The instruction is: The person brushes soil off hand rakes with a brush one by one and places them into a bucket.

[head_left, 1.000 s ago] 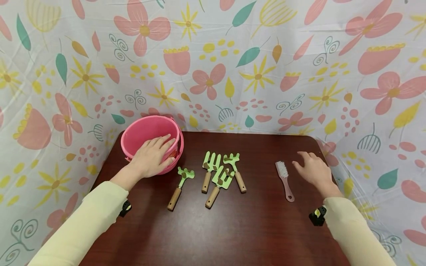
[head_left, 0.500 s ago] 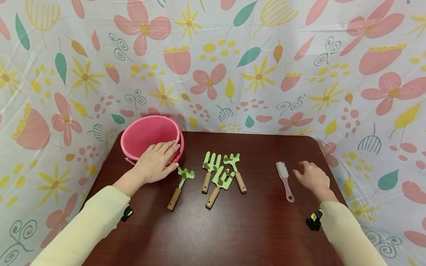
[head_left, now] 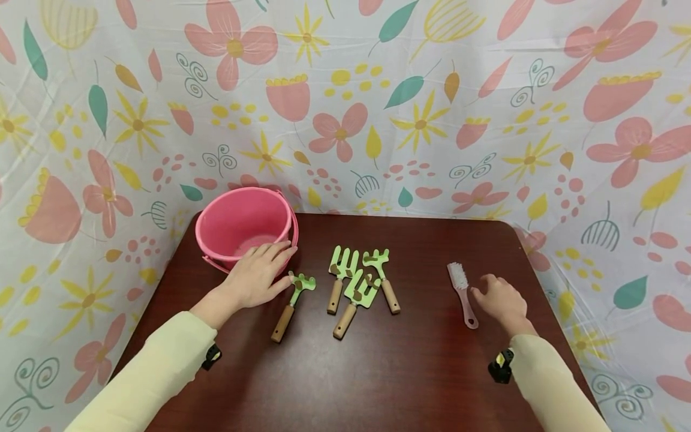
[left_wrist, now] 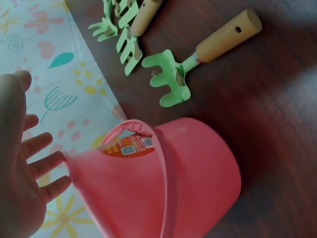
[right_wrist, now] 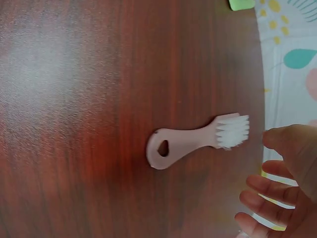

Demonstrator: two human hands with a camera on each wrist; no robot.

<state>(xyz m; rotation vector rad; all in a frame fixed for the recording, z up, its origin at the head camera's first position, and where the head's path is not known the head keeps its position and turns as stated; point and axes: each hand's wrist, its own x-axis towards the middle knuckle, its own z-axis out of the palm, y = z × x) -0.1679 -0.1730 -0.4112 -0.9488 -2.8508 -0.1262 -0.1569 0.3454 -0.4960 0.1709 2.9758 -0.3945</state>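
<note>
My left hand (head_left: 252,277) hovers in front of the pink bucket (head_left: 243,213), fingers spread and holding nothing; in the left wrist view its fingers (left_wrist: 47,166) appear near the bucket's rim, and I cannot tell if they touch. Just right of that hand lies a small green rake (head_left: 294,305) with a wooden handle. My right hand (head_left: 502,300), its fingers loosely bent around nothing, is right of a pink scrubbing brush (head_left: 463,295). In the right wrist view the brush (right_wrist: 185,141) lies bristles up, apart from the fingers.
Mid-table lie a green garden fork (head_left: 341,279), a second forked tool (head_left: 356,300) and another small rake (head_left: 382,279), close together. A floral cloth (head_left: 345,108) stands behind the brown table (head_left: 421,372). The bucket's handle hangs down along its side.
My left hand has drawn back from over the bucket toward me and slightly right. The right hand has moved nearer me and a little left, beside the brush.
</note>
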